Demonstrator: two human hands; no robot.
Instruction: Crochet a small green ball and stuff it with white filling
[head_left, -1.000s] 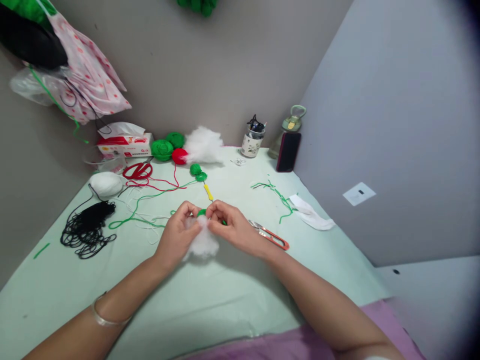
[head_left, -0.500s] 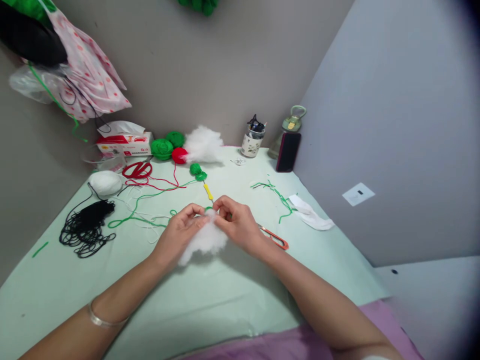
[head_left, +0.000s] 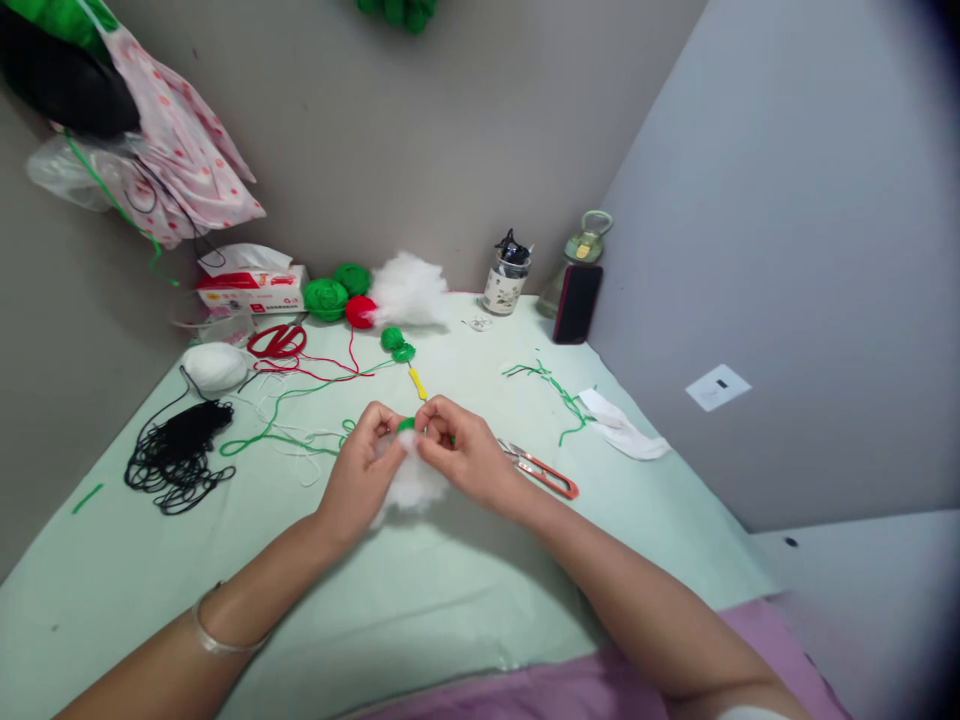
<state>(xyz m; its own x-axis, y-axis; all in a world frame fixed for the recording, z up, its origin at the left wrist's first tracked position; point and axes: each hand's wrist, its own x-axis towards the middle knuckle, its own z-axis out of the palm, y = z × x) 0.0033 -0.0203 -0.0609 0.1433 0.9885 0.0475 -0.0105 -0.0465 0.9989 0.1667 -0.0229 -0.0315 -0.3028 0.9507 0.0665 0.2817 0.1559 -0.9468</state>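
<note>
In the head view, the small green piece (head_left: 406, 424) is between the fingertips of the two hands, at the top edge of the white stuffing (head_left: 412, 482), which hangs from there toward the person. The left hand (head_left: 360, 465) pinches the piece from its left side, with the thumb against the stuffing, and the right hand (head_left: 469, 450) pinches from the right side, with the fingers curled; neither hand looks clearly nearer to it. The long axis of the piece I cannot tell, because the fingers cover most of it. The yellow-handled hook (head_left: 418, 383) lies beyond the fingers, slanting from the small green balls (head_left: 397, 345) down toward the right fingertips, so the right hand is nearer to it. The orange snips (head_left: 544, 475) lie just beside the right hand, on its outer side.
</note>
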